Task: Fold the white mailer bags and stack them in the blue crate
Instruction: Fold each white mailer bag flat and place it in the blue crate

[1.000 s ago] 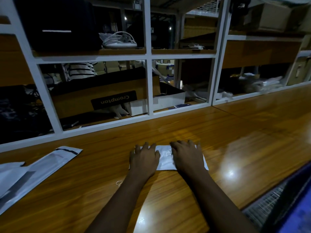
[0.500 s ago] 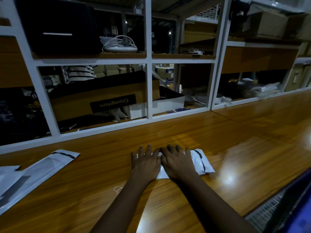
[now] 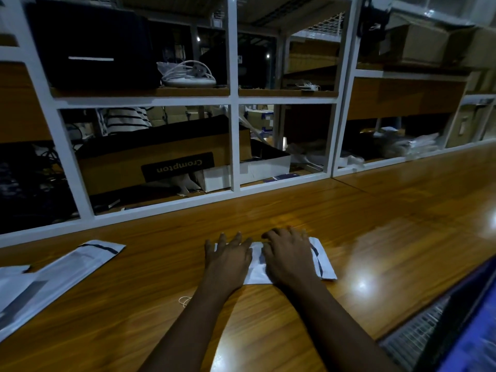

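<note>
White plastic, folded down to a short packet: the mailer bag (image 3: pixel 325 265) lies flat on the wooden worktop (image 3: pixel 375 224) straight ahead of me, and its dark-striped end pokes out to the right. My left hand (image 3: pixel 228 260) and right hand (image 3: pixel 291 257) lie side by side on top of it, palms down, with fingers straight and a little spread. Neither grip is closed round anything; both simply press.

I read this as creasing. Slick film like this tends to spring open unless the fold is flattened under weight, and two flat hands cover most of the packet at once. The right hand sits next to the striped end and the left over the other end, whose edge I can barely make out under the fingers.

The blue crate (image 3: pixel 477 326) is at my lower right, beyond the worktop's near edge. Only its rim and a gridded side show, so I cannot tell what is stacked in it. Placed there, I judge, it makes a short carry for the right hand.

More unfolded bags (image 3: pixel 67 267) lie at the far left, well apart from the packet, so plenty of the job remains. For the move across, I would pinch the packet by its folded edge to stop it unrolling.
</note>
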The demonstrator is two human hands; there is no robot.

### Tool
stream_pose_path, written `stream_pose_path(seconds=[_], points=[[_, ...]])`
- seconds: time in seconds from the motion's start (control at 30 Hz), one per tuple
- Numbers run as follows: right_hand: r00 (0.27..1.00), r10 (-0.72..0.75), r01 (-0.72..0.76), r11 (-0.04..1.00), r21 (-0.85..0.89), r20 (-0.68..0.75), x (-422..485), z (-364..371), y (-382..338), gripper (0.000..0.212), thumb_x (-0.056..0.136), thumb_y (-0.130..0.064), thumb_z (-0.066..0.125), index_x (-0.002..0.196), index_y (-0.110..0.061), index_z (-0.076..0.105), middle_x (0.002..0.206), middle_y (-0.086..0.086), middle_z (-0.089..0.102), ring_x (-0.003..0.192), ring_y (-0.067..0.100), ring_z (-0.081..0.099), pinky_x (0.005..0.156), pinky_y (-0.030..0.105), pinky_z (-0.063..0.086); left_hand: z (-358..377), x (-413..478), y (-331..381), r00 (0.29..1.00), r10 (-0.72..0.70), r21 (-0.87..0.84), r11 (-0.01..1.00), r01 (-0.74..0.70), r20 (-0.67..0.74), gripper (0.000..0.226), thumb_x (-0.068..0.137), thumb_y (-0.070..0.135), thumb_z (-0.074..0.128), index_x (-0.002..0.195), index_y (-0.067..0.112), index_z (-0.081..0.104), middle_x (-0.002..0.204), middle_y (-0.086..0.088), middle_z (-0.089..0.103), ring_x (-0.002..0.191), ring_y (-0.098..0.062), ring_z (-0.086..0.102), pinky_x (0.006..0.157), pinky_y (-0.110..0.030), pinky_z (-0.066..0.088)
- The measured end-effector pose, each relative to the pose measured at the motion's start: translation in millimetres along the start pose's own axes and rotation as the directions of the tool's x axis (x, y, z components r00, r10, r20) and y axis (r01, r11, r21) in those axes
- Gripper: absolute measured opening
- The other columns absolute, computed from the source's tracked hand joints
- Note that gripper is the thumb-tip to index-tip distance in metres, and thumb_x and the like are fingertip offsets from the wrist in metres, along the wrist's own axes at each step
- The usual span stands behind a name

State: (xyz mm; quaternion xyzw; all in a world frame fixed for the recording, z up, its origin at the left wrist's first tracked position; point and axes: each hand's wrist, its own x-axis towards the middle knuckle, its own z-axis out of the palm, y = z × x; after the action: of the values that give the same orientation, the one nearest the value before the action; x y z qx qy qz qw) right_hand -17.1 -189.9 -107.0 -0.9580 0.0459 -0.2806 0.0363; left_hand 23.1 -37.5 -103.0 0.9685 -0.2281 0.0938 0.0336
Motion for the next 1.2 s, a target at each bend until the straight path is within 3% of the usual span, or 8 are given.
stream_pose_path(seconds=[0.17,0.27,0.43,0.57,0.77,0.9,1.07,1.2], points=[[0.986,0.116,-0.113,0.993,-0.034,0.121,-14.7,-14.8,13.6,0.049,0.089,-0.04,0.023,0.11,-0.029,0.066,0.11,0.0,0.067,0.099,0.03,0.062,0.088,0.041,0.042,-9.1,2.8,22.4,0.989,0.0,-0.007,1.0,-0.001,-0.146,0.041,0.105,0.036,0.029,0.141,0.034,0.048,0.153,0.005,0.041,0.141,-0.027,0.035,0.113,-0.054,0.027],[0.995,0.078,-0.076,0.996,-0.037,0.064,-11.5,-17.7,13.3,0.05,0.089,-0.04,0.023,0.1,-0.024,0.069,0.1,0.003,0.07,0.088,0.03,0.064,0.078,0.04,0.045,-14.6,7.8,45.7,0.976,0.025,-0.027,0.999,-0.032,-0.216,0.039,0.104,0.037,0.035,0.137,0.03,0.053,0.149,0.001,0.047,0.137,-0.029,0.041,0.109,-0.052,0.031],[0.966,0.095,-0.051,0.982,-0.184,0.24,-11.9,-8.1,25.4,0.053,0.099,-0.043,0.015,0.136,-0.024,0.049,0.137,0.008,0.054,0.13,0.038,0.045,0.103,0.058,0.034,1.4,14.2,58.8,0.993,0.025,0.031,0.999,-0.021,-0.116,0.05,0.103,0.043,0.027,0.149,0.026,0.036,0.158,-0.006,0.033,0.145,-0.039,0.024,0.114,-0.06,0.016],[0.972,0.083,-0.036,0.977,-0.209,0.219,-16.8,-1.8,22.3,0.065,0.095,-0.043,0.008,0.135,-0.02,0.053,0.138,0.014,0.057,0.133,0.046,0.044,0.105,0.066,0.03,12.0,16.0,52.9,0.998,-0.003,0.008,1.0,0.004,-0.068,0.068,0.093,0.05,0.011,0.154,0.025,0.028,0.16,-0.011,0.027,0.148,-0.04,0.02,0.115,-0.063,0.01],[0.961,0.059,-0.003,0.979,-0.202,0.272,-8.0,-2.1,25.4,0.048,0.104,-0.043,0.03,0.142,-0.02,0.046,0.148,0.015,0.048,0.136,0.045,0.041,0.108,0.066,0.026,10.0,21.8,53.1,0.999,-0.002,0.03,1.0,0.003,-0.036,0.056,0.103,0.044,0.019,0.155,0.024,0.024,0.16,-0.013,0.027,0.147,-0.038,0.022,0.116,-0.063,0.012],[0.96,0.051,0.005,0.98,-0.2,0.275,-8.0,0.2,27.8,0.052,0.102,-0.043,0.024,0.145,-0.02,0.043,0.149,0.015,0.047,0.137,0.044,0.041,0.108,0.067,0.026,9.9,22.9,50.7,1.0,0.004,0.026,1.0,-0.004,0.007,0.054,0.105,0.044,0.021,0.155,0.025,0.02,0.162,-0.012,0.02,0.149,-0.036,0.016,0.116,-0.061,0.009],[0.981,0.045,-0.002,0.975,-0.221,0.188,-8.4,2.4,26.8,0.029,0.096,-0.039,0.049,0.111,-0.022,0.068,0.113,0.008,0.07,0.115,0.041,0.061,0.098,0.067,0.039,5.4,21.1,51.0,1.0,0.017,0.009,1.0,-0.017,-0.006,0.051,0.105,0.045,0.023,0.154,0.029,0.022,0.163,-0.006,0.02,0.15,-0.034,0.015,0.116,-0.061,0.009],[0.999,-0.046,0.046,0.998,-0.043,0.009,-2.4,-2.3,27.4,0.02,0.09,-0.027,0.048,0.083,-0.024,0.067,0.086,-0.001,0.069,0.092,0.03,0.065,0.086,0.049,0.047,-3.0,13.1,40.5,0.992,0.022,-0.038,0.999,-0.027,-0.123,0.045,0.105,0.045,0.027,0.148,0.035,0.036,0.158,0.005,0.032,0.144,-0.022,0.031,0.116,-0.056,0.014]])
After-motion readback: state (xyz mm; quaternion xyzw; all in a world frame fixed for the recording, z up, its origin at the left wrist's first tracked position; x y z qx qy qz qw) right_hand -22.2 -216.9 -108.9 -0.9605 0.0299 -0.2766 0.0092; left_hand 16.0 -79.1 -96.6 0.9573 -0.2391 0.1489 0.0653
